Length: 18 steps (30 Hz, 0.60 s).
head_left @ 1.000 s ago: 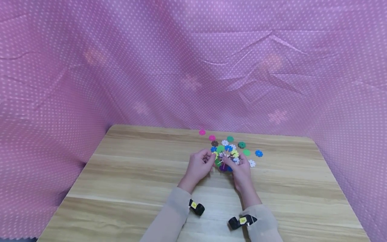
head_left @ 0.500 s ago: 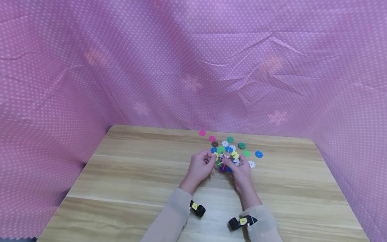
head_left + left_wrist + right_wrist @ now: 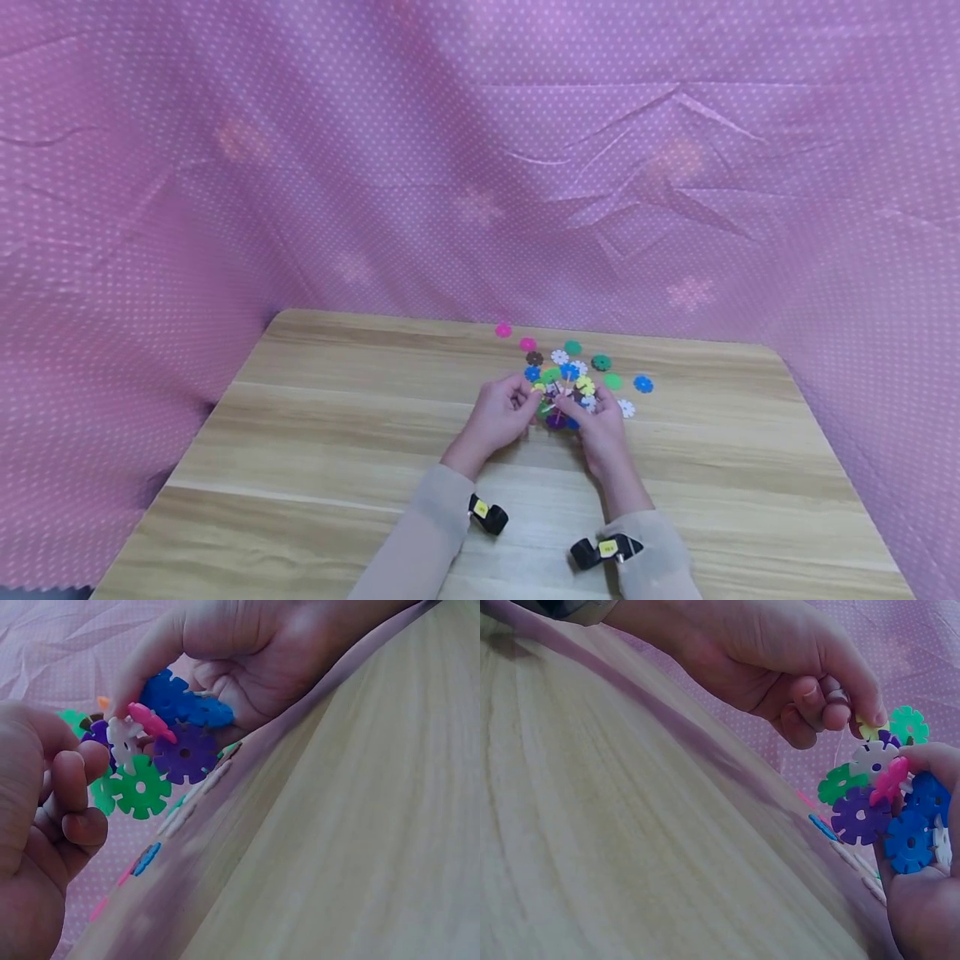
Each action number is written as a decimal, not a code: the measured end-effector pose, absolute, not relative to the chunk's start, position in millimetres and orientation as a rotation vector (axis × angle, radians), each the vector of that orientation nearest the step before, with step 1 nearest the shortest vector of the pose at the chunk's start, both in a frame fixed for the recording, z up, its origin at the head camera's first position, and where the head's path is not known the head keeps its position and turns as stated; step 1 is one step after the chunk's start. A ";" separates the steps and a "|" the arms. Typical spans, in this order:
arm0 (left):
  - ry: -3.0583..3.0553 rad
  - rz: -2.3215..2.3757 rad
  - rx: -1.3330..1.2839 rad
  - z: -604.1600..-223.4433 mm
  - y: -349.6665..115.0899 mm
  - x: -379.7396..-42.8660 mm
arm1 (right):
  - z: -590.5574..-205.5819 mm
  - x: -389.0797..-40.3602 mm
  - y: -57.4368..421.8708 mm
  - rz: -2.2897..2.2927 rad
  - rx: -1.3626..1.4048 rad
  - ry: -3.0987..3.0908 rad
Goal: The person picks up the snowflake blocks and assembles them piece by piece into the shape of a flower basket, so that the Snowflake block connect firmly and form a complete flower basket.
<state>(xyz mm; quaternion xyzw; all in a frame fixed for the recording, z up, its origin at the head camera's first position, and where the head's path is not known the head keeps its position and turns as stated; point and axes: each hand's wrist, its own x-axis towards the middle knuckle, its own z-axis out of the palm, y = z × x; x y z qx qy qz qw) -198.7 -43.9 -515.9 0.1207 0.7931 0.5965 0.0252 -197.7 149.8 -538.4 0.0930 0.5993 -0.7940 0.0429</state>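
A cluster of interlocked plastic snowflake discs in several colours is held up between both hands. My right hand (image 3: pixel 602 429) grips it, thumb on the pink disc (image 3: pixel 889 781) and blue discs (image 3: pixel 910 841) against the palm. A purple disc (image 3: pixel 184 754) and a green disc (image 3: pixel 141 787) jut from the cluster's lower side; a white disc (image 3: pixel 874 759) sits near its middle. My left hand (image 3: pixel 497 417) pinches a yellow disc (image 3: pixel 870 729) between thumb and forefinger at the cluster's left edge. The other left fingers are curled in. The palms hide part of the cluster.
Loose snowflake discs lie behind the hands on the wooden table (image 3: pixel 337 433): pink discs (image 3: pixel 504 330) at the back, a blue disc (image 3: pixel 642 384) and a white disc (image 3: pixel 627 408) at the right. A pink dotted curtain (image 3: pixel 480 167) surrounds the table's back and sides.
The cluster has turned slightly in the hands, and the yellow disc at the left fingertips shows less. Both hands stay in nearly the same place.
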 end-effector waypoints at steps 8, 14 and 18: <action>2.527 1.867 0.385 -520.0 -40.6 -199.7 | -536.9 -196.6 151.7 -2.406 0.278 1.831; 2.565 1.905 0.398 -521.4 -41.8 -201.7 | -538.5 -197.5 153.2 -2.410 0.229 1.835; 2.611 1.935 0.405 -521.3 -44.5 -203.9 | -539.0 -199.6 152.1 -2.409 0.185 1.790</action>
